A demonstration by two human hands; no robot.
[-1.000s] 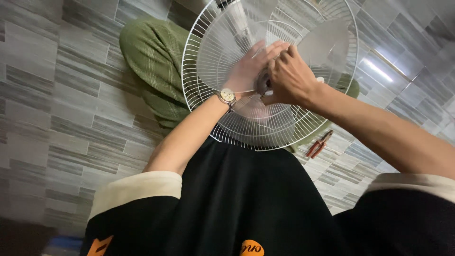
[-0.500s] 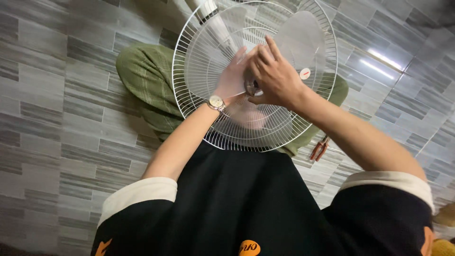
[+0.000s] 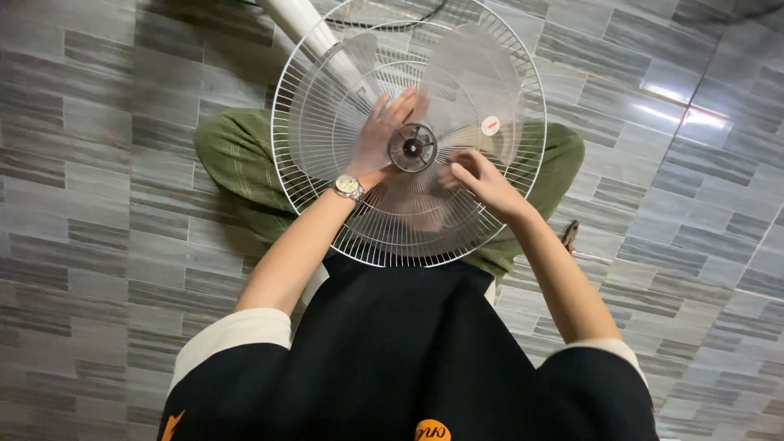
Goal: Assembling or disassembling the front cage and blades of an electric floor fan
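Observation:
A floor fan lies tilted over my lap, its white wire guard (image 3: 282,122) facing me and its translucent blades (image 3: 474,73) uncovered. The dark round hub (image 3: 411,147) sits at the centre. My left hand (image 3: 382,135), with a wristwatch, lies with fingers stretched flat against a blade just left of the hub. My right hand (image 3: 483,184) hovers to the lower right of the hub, fingers loosely curled and blurred. I cannot tell whether it holds anything small.
The fan's white pole (image 3: 298,20) runs off to the upper left, with a dark cable behind the guard. My legs in green trousers (image 3: 237,159) are crossed on the grey tiled floor (image 3: 98,204). A small red-handled tool (image 3: 569,235) lies on the tiles at right.
Both hands were together at the hub. Now the right hand has drawn away to the lower right, the left hand lies flat on a blade, and the hub is uncovered.

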